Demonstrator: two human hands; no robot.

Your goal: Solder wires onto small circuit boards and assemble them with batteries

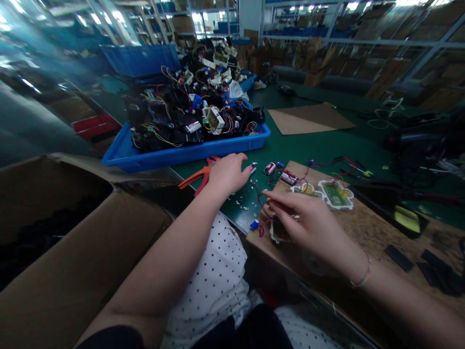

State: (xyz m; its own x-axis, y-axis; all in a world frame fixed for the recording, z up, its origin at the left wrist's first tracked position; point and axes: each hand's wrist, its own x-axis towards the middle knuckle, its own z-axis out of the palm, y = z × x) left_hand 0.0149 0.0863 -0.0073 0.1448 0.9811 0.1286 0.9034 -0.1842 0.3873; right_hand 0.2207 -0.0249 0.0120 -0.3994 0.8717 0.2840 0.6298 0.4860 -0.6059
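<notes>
The right hand [308,213] brings thumb and forefinger together above a board [279,232]; whether it grips the red wire [258,196] cannot be told. The wire lies between the hands, nearer the right, its long axis slanting away leftward. Beyond, the left hand [229,172] half curls by the pliers [194,178], its grasp unclear, before the blue tray [189,153].

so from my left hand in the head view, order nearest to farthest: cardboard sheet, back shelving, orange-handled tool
1. orange-handled tool: right beside the left hand
2. cardboard sheet: across the table, rightward
3. back shelving: far background
</notes>
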